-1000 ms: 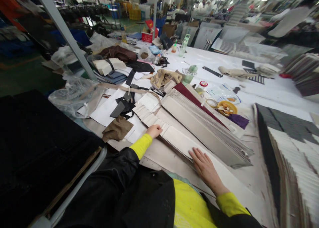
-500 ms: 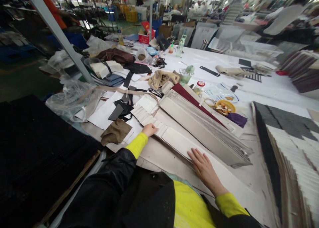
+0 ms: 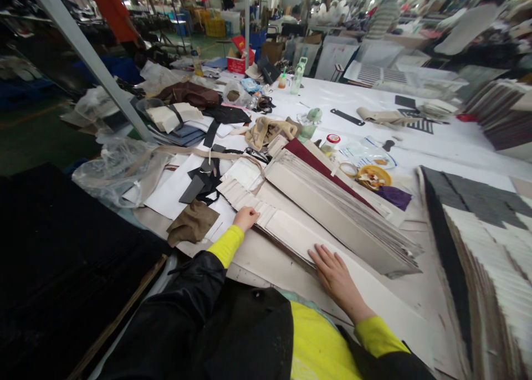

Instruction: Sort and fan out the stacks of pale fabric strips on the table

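Note:
My left hand (image 3: pixel 246 218) is curled, its fingers pressed on the near end of a fanned row of pale grey strips (image 3: pixel 291 233). My right hand (image 3: pixel 332 272) lies flat with fingers spread on the same row, further right. A taller stack of long grey boards (image 3: pixel 344 214) with a maroon piece (image 3: pixel 310 155) behind it lies just beyond. Both sleeves are yellow under black fabric.
A brown cloth scrap (image 3: pixel 191 227) and black pieces (image 3: pixel 203 180) lie left of my left hand. A yellow dish (image 3: pixel 373 176), tape roll (image 3: pixel 348 169) and purple scrap (image 3: pixel 394 196) sit behind the boards. Fanned grey-and-white sheets (image 3: pixel 490 247) fill the right. Black material (image 3: pixel 62 269) lies at left. People stand far back.
Both hands have slid slightly left along the strips, and the view has shifted a little; their poses are unchanged.

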The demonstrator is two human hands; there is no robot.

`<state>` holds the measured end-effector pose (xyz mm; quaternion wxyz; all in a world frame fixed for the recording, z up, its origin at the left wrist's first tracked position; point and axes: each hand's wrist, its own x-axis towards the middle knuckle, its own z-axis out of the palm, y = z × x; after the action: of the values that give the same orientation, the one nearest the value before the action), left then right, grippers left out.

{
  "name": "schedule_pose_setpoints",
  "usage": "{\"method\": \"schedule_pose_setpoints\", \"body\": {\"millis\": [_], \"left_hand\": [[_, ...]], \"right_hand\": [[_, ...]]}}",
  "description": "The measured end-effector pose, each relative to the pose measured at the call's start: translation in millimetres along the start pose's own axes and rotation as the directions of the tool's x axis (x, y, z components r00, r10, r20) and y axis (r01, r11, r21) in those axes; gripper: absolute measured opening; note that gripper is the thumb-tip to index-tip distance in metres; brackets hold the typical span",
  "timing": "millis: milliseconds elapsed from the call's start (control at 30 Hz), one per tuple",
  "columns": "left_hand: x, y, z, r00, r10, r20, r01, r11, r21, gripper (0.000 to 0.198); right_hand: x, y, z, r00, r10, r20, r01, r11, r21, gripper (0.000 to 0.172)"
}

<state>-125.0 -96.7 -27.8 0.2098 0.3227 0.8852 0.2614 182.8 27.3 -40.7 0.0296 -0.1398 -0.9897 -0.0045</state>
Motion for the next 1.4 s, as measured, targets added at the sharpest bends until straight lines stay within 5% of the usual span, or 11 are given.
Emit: {"method": "schedule_pose_setpoints", "body": {"millis": [167,367,467,600,733,867,1033,1267,1333,1400], "left_hand": [[5,-11,-3.7,0.999,-0.025,-0.041,0.022,0.998,-0.065,0.025],[13,-15,-14.9,0.998,0.046,0.050,-0.035,0.979,-0.199,0.015],[12,-11,-18.6,0.996,-0.018,0.090,0.044,0.954,-0.296,0.014],[7,4,-25.8,0.939,-0.140,0.315,0.282,0.838,-0.468,0.016],[6,30,-40.7,0.888,-0.014,0.460,0.362,0.639,-0.679,0.013],[9,46,-50.1,0.870,0.031,0.493,0.403,0.531,-0.745,0.009],[9,26,-35.9,0.845,-0.058,0.531,0.501,0.430,-0.751,0.009],[9,17,-20.8,0.767,-0.156,0.623,0.641,0.144,-0.754,0.008],[10,19,-20.8,0.785,-0.139,0.603,0.619,0.141,-0.773,0.007],[10,17,-19.4,0.834,-0.128,0.536,0.551,0.232,-0.802,0.006]], "right_hand": [[1,1,0,1.000,-0.017,-0.006,0.017,1.000,0.009,0.043],[1,2,0,1.000,-0.016,-0.001,0.016,1.000,0.027,0.043],[1,1,1,1.000,-0.018,-0.007,0.018,1.000,0.020,0.042],[1,0,0,1.000,-0.013,-0.022,0.013,1.000,0.016,0.043],[3,-4,-5,0.999,0.004,-0.037,-0.003,1.000,0.013,0.047],[7,-7,-9,0.997,0.053,-0.048,-0.053,0.999,-0.007,0.049],[9,-5,-7,0.999,0.007,-0.050,-0.007,1.000,-0.016,0.045],[13,-7,-14,1.000,0.004,-0.017,-0.005,1.000,-0.029,0.050],[13,-7,-14,1.000,0.019,-0.004,-0.019,0.999,-0.038,0.054],[12,-7,-13,1.000,0.011,-0.018,-0.012,0.999,-0.046,0.057]]}}
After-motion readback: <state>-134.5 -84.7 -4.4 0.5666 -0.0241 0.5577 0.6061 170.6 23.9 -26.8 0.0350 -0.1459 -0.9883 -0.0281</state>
